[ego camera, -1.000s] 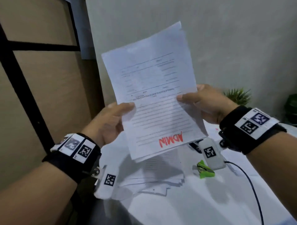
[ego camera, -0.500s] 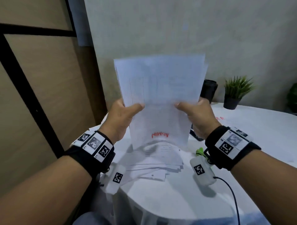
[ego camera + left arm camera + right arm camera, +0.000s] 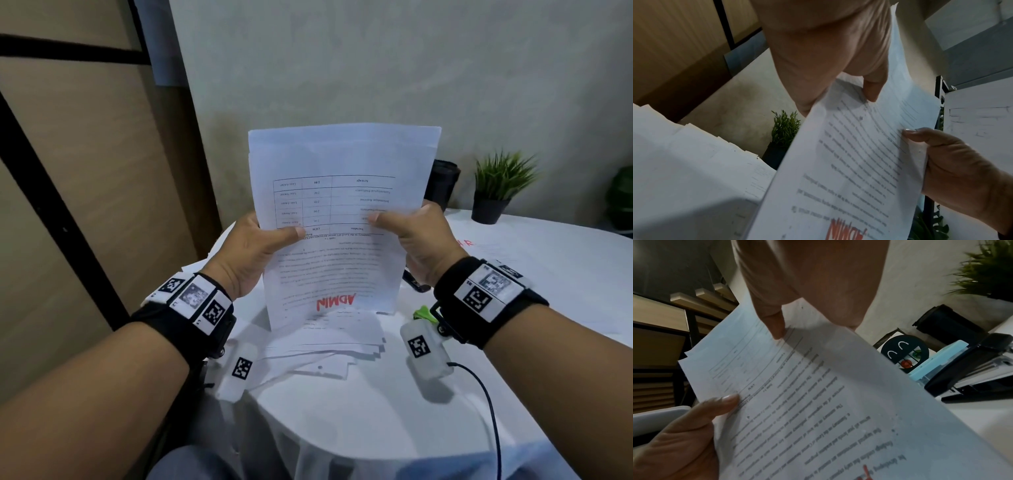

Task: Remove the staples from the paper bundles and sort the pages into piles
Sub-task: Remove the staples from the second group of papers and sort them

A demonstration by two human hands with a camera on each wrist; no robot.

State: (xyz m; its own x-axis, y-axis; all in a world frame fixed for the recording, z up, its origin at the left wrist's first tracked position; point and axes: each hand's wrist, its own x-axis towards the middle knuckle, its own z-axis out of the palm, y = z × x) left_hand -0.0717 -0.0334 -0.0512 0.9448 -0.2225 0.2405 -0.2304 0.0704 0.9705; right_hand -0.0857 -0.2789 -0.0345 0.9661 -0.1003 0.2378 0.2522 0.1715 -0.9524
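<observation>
I hold a bundle of printed pages (image 3: pixel 342 164) upright over the table, its text upside down and a red "ADMIN" mark at its lower edge. My left hand (image 3: pixel 274 240) grips the left edge with the thumb on the front page. My right hand (image 3: pixel 394 222) grips the right edge the same way. The bundle's bottom edge hangs just above a fanned pile of loose pages (image 3: pixel 329 346). In the wrist views the bundle (image 3: pixel 849 162) (image 3: pixel 818 402) fills the frame, thumbs pressed on it. No staple is visible.
A green staple remover (image 3: pixel 424 313) lies on the white table (image 3: pixel 376 411) under my right wrist. A black stapler (image 3: pixel 972 369) and a pale blue box (image 3: pixel 937 363) sit behind the bundle. A black cup (image 3: pixel 442 181) and a potted plant (image 3: pixel 500 185) stand by the wall. More paper (image 3: pixel 479 245) lies to the right.
The bundle was tilted and held high; now it is squared upright and lowered close to the pile. Both hands have kept their grip on its side edges.
</observation>
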